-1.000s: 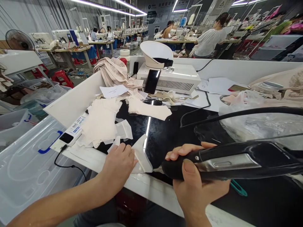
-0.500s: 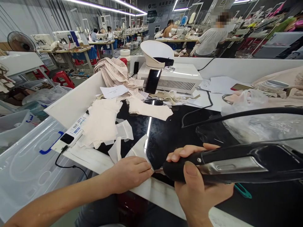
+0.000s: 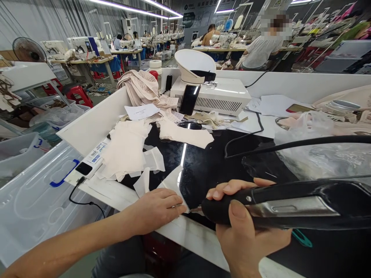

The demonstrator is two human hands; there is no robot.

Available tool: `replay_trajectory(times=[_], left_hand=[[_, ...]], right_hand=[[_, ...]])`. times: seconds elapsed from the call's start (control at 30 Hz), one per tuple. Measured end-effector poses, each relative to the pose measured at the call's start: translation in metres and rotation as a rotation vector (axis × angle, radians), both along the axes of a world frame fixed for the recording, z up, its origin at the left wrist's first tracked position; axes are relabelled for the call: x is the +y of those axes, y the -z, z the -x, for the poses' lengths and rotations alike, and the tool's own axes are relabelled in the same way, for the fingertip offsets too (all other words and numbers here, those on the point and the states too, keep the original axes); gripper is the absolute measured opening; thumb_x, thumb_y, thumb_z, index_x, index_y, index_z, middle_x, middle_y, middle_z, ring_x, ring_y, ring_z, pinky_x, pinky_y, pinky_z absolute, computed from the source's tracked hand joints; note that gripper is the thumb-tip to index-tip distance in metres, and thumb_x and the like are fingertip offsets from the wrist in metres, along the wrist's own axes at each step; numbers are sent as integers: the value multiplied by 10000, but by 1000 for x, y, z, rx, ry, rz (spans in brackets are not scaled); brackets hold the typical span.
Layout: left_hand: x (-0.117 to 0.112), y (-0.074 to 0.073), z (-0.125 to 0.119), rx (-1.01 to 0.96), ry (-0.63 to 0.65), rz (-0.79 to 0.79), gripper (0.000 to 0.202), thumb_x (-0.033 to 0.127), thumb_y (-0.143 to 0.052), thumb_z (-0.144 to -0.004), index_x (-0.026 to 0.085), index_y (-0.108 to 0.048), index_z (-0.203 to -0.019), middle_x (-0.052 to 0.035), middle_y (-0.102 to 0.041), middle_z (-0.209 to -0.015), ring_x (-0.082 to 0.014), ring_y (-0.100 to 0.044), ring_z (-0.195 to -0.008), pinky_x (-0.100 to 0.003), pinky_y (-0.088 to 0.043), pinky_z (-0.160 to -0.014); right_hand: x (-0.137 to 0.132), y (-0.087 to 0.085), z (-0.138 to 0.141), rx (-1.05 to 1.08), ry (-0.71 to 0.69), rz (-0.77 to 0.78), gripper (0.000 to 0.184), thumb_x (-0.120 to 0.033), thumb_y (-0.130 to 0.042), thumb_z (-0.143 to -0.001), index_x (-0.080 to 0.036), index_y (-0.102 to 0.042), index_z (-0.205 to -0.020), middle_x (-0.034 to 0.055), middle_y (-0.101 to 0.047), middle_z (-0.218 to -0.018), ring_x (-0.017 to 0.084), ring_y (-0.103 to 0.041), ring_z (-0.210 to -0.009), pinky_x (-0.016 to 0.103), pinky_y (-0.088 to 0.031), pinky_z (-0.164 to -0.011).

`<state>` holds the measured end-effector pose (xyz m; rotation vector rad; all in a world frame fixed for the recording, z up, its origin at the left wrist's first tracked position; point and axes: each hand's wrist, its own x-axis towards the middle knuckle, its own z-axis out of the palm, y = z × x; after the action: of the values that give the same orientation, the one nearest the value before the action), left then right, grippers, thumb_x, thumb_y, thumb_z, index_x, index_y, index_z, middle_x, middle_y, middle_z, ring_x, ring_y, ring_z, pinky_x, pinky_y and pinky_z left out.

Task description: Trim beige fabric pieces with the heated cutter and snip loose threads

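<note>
My right hand (image 3: 246,224) is wrapped around a bulky black corded hand tool (image 3: 278,204) with a silver metal strip along its side. A thin metal tip (image 3: 197,209) sticks out of its rounded nose, pointing left. That tip is close to the corner of a thin white translucent sheet (image 3: 171,179) at the front edge of the black glossy tabletop (image 3: 199,166). My left hand (image 3: 160,208) presses its fingers together on the near part of this sheet; the thumb is hidden. Another white scrap (image 3: 142,183) lies just left of the sheet.
Cream fabric pieces (image 3: 124,148) are heaped at left, with another stack (image 3: 185,135) farther back. A phone (image 3: 189,99) leans against a white vented box (image 3: 211,94). The tool's black cable (image 3: 304,143) crosses over a plastic bag (image 3: 324,154). A teal clip-like thing (image 3: 302,238) lies at right.
The whole view has shifted slightly right. My left fingers have loosened and straightened a little on the sheet. The tool's tip shows slightly more, still near the sheet's corner.
</note>
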<state>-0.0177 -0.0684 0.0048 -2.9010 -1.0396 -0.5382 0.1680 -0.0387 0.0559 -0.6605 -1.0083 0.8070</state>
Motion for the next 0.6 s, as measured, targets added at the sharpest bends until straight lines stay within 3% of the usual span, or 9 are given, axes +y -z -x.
replay_trajectory(times=[0.2,0.43,0.6], left_hand=[[-2,2,3,-24,-31,-12,271,137,-492,-1112,165,-667,-1315,-109,-708,-1340,-222,-666,-1233,-369,-541,-1126],[-4,7,3,-21,-72,10,280,155,-545,-1092,221,-688,-1323,-118,-696,-1346,-244,-676,-1231,-463,-537,-1151],[-5,10,3,-16,-89,10,298,158,-567,-1079,240,-697,-1335,-133,-679,-1349,-252,-667,-1243,-486,-526,-1161]], right_hand=[[0,-4,1,3,8,13,383,-228,-859,-808,-257,-649,-1126,-38,-675,-780,171,-660,-605,333,-579,-544],[10,-15,9,57,37,1,397,-241,-877,-752,-258,-648,-1076,-58,-686,-740,174,-648,-558,321,-551,-513],[16,-14,14,65,39,1,400,-249,-884,-742,-253,-646,-1065,-61,-692,-731,172,-643,-544,319,-542,-507]])
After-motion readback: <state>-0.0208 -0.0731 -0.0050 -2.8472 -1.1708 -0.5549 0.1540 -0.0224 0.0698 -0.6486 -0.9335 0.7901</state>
